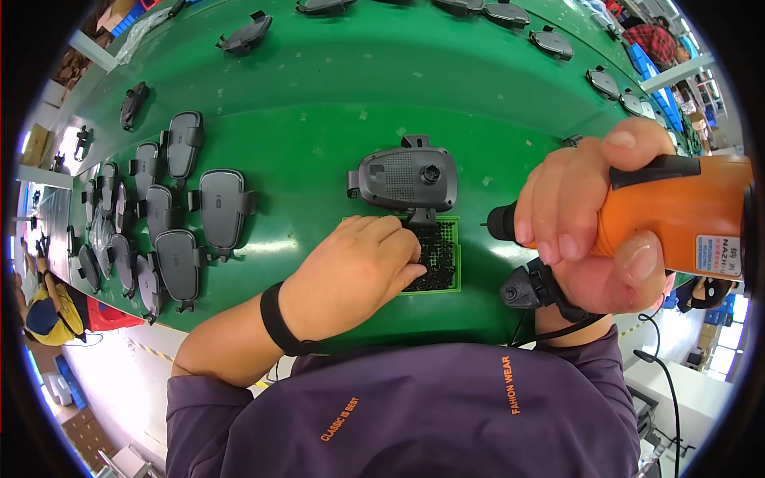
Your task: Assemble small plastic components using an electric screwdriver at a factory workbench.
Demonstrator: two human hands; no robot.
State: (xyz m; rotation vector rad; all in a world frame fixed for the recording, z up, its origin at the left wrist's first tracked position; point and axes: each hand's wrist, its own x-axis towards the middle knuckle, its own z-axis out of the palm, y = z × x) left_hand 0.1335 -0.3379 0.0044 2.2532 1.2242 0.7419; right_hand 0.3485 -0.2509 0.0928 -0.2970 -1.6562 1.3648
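1. Green screw tray (pixel 448 225): shallow gridded tray on the green tabletop (pixel 319 88), directly before the person; taken as landmark for all entries below. Holds a heap of small black screws (pixel 437 256).
2. Left hand (pixel 355 271): rests on the tray's near-left corner, fingers curled narrow and dipped into the screws. Whether a screw is pinched cannot be told. Black band on the wrist.
3. Right hand (pixel 594 227): right of the tray and raised above it, wrapped fully around an orange electric screwdriver (pixel 677 215); its dark bit end points left toward the tray.
4. Grey phone holder (pixel 408 177): lies back-up just beyond the tray's far edge, its foot touching or overlapping that edge; cannot tell which.
5. Handling, screws: judged tiny, hard, light and prone to slip or scatter; best pinched singly at the head between thumb and fingertip.
6. Handling, holder: judged stiff moulded plastic, light, with thinner side arms; best steadied by its broad body.
7. Handling, screwdriver: judged the heaviest item; rigid barrel suits a full-fist grip.
8. Stock of similar holders (pixel 179 231): cluster lying well to the left of the tray, some overlapping.
9. Further holders (pixel 551 41): spaced singly along the tabletop well beyond the tray.
10. Black cable (pixel 665 362): trails to the right of the tray, below the right wrist.
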